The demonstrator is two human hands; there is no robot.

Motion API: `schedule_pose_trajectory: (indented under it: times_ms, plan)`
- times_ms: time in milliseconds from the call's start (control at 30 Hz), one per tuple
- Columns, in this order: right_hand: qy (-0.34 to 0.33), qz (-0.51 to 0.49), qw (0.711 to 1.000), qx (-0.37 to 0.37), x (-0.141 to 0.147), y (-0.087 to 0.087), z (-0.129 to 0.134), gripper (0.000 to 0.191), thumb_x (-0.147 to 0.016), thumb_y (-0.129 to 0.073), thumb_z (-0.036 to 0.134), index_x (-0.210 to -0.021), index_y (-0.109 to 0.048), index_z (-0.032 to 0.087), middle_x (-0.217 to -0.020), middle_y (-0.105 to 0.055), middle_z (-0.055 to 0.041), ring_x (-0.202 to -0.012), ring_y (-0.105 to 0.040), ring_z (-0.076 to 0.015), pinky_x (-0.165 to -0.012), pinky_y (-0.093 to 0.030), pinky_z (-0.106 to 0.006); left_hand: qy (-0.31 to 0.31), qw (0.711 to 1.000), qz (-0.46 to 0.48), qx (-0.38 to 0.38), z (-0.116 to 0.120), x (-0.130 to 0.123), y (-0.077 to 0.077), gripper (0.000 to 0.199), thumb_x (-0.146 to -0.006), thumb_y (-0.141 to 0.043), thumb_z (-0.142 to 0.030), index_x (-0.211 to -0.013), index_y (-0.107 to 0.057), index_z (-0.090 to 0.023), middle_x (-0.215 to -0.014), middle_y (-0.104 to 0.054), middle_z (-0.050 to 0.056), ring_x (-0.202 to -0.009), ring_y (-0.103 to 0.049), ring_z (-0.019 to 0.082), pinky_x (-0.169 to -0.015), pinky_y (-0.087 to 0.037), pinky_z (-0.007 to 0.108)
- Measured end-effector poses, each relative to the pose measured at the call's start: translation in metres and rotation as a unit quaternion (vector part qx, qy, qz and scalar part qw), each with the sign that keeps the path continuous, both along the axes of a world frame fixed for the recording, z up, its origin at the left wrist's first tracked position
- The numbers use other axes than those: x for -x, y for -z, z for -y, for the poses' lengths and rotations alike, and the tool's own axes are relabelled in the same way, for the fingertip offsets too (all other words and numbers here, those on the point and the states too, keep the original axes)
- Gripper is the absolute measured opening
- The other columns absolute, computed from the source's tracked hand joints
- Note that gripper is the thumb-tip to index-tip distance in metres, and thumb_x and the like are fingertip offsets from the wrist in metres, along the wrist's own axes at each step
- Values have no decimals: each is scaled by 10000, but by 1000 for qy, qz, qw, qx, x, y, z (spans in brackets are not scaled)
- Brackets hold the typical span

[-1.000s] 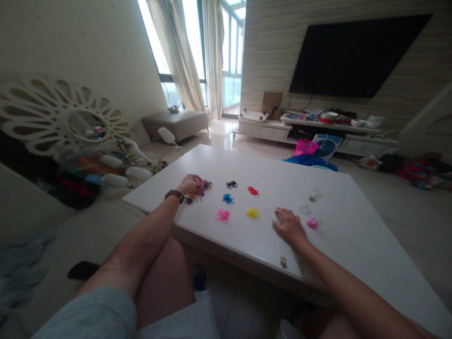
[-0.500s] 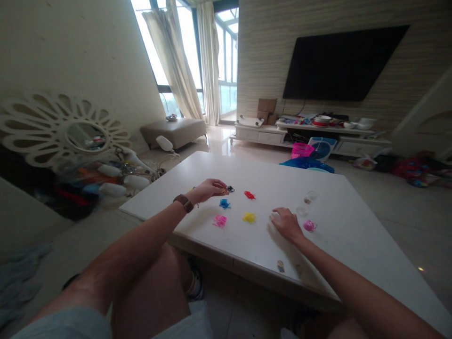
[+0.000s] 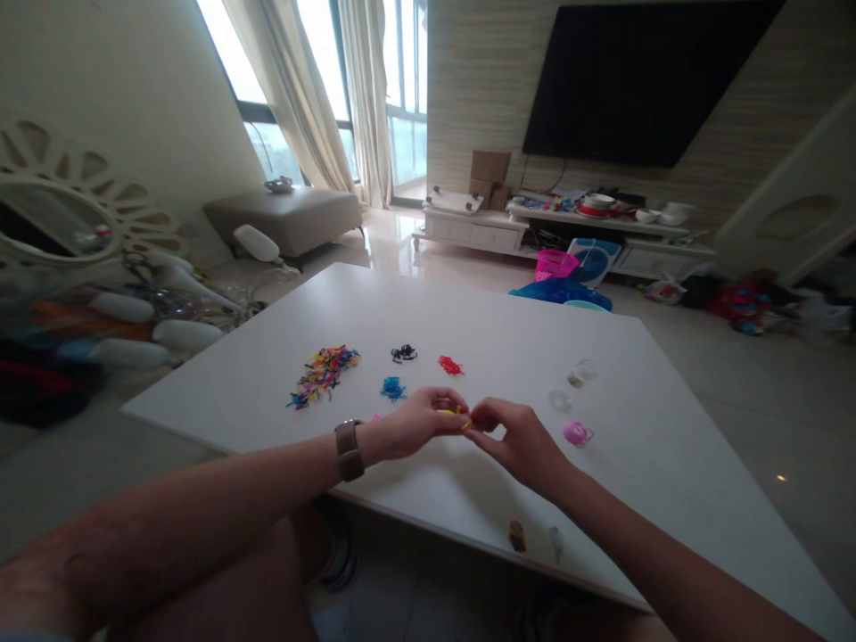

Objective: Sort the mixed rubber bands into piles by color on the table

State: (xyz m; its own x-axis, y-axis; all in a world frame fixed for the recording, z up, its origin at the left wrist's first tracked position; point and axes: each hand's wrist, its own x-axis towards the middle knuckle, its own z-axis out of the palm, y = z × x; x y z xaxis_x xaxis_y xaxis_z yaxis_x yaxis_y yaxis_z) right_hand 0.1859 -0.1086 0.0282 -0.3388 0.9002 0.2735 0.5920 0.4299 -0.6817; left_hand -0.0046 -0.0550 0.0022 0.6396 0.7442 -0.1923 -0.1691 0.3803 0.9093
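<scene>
My left hand (image 3: 420,421), with a brown watch on the wrist, is closed, thumb and fingers pinched on a small yellow rubber band (image 3: 466,425). My right hand (image 3: 518,439) meets its fingertips over the white table (image 3: 415,303). Its thumb and forefinger are pinched together, and what lies between them is too small to make out. Yellow pieces behind the left fingers are partly hidden. Around the hands lie small piles of bands: black (image 3: 404,354), red (image 3: 450,366), blue (image 3: 393,388), and pink (image 3: 377,417), mostly covered by the left hand. A mixed-colour heap (image 3: 325,373) is farther left.
Right of the hands are a pink round item (image 3: 577,433) and clear round pieces (image 3: 583,371). Near the front edge lie a small yellow-brown figure (image 3: 516,536) and a clear item (image 3: 556,542). Beyond stand a bench (image 3: 287,218), a pink basket (image 3: 556,265) and a TV stand (image 3: 468,234).
My left hand has come from beside the black pile to the yellow pieces, and my right hand has moved left to meet it. The view has shifted, showing the mixed heap.
</scene>
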Motion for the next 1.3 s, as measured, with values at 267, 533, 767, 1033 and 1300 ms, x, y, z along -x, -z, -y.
schedule_pose_trajectory:
  times_ms: [267, 533, 767, 1033, 1300]
  plan:
    - [-14, 27, 999, 10, 0, 5, -6, 118, -877, -609, 159, -864, -712, 214, -789, -714, -14, -699, -640, -147, -671, -471, -267, 26, 998, -22, 51, -6, 8, -1, 344, -603, -889, -255, -806, -646, -120, -822, -702, 77, -849, -700, 190, -892, -523, 356]
    - [8, 51, 999, -1, -1, -2, -8, 130, -890, -575, 198, -822, -684, 221, -774, -700, -23, -694, -629, -165, -661, -478, -298, 48, 997, -37, 43, -9, 14, -2, 326, -639, -873, -281, -830, -662, -123, -900, -728, 110, -851, -710, 198, -877, -539, 353]
    - [48, 45, 998, -10, -8, 0, -11, 132, -883, -571, 224, -796, -669, 210, -756, -685, -29, -694, -621, -167, -678, -493, -306, 39, 996, -52, 53, -15, 21, 11, 280, -676, -855, -258, -827, -673, -109, -899, -743, 130, -852, -717, 202, -906, -544, 364]
    - [38, 96, 994, 33, -9, 48, -28, 121, -834, -610, 127, -768, -695, 180, -747, -680, -29, -673, -600, -145, -663, -455, -271, 8, 989, -26, 147, -20, 21, 11, 107, -757, -754, -93, -843, -692, -87, -997, -723, 154, -949, -700, 172, -962, -520, 258]
    - [38, 78, 995, 41, 3, 64, -45, 66, -840, -658, 196, -874, -712, 179, -751, -690, -21, -671, -604, -138, -665, -449, -261, -11, 986, -24, 166, -19, 16, 17, 69, -791, -660, -34, -827, -705, -73, -970, -726, 167, -977, -699, 189, -1007, -510, 276]
